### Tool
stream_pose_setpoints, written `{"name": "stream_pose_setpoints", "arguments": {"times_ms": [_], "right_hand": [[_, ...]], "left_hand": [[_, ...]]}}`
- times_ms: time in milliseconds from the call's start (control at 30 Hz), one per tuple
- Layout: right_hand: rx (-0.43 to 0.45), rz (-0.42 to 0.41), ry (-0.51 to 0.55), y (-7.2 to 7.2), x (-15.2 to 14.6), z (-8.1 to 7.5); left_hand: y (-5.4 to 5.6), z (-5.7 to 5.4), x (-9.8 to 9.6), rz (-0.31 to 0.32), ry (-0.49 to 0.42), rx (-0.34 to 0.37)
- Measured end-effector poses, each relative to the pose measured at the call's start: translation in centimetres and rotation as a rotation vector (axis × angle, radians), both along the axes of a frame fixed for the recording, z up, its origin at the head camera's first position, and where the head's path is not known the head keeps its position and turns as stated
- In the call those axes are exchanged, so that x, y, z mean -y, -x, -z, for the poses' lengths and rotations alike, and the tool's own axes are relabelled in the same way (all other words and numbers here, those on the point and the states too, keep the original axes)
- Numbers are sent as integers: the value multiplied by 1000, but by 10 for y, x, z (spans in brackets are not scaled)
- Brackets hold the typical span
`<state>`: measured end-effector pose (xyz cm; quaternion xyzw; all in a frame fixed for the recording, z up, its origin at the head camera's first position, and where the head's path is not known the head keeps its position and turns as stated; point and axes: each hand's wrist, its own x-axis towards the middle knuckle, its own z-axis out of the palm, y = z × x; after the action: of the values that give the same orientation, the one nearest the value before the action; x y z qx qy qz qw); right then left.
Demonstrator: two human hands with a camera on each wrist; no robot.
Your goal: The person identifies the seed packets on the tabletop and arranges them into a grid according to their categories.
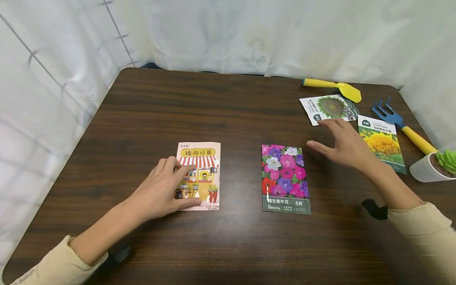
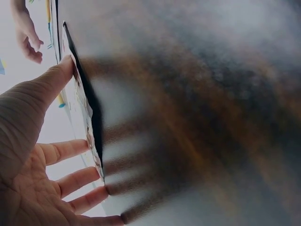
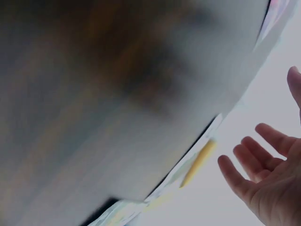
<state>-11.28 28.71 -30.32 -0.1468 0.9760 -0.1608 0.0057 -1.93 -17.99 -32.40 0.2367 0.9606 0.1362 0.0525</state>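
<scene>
— Honestly, what could go wrong? That dark woodgrain table point(image 1: 231, 111) filling the frame looks pretty slick to me.
— Skidding, I reckon. The left hand point(image 1: 160, 192), lower left of center, has its fingers stretched out, touching the pink sunflower seed packet point(image 1: 204, 183) left of center. Lean too hard and the thin packet could slide or crease. The right hand point(image 1: 343, 144), center right, is loosely spread with nothing in it; a low swing could clip the petunia packet point(image 1: 286, 178) just right of center.
— lol fair. Any labels you can read?
— Some! Pink one's yellow banner says 矮向日葵. Petunias get 矮生牵牛花, with "Beishu" under it. The yellow-flower packet point(image 1: 382, 144) near the right edge has a title ending in 向日葵. Fine print's too tiny, sorry.
</scene>
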Motion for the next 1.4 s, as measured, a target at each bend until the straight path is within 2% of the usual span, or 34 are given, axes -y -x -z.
{"name": "stream_pose_setpoints", "arguments": {"times_ms": [300, 633, 800, 1000, 1400], "right_hand": [[-19, 40, 45, 42, -26, 2], [80, 122, 56, 75, -42, 8], [110, 140, 71, 85, -50, 11], [138, 172, 54, 91, -56, 13], [173, 213, -48, 101, -54, 17]], "left_hand": [[1, 0, -1, -13, 15, 20], [-1, -2, -1, 7, -20, -11], [-1, -2, -2, 12, -25, -15], [-1, -2, -2, 15, -25, -18], [0, -3, -3, 11, -17, -3]]}}
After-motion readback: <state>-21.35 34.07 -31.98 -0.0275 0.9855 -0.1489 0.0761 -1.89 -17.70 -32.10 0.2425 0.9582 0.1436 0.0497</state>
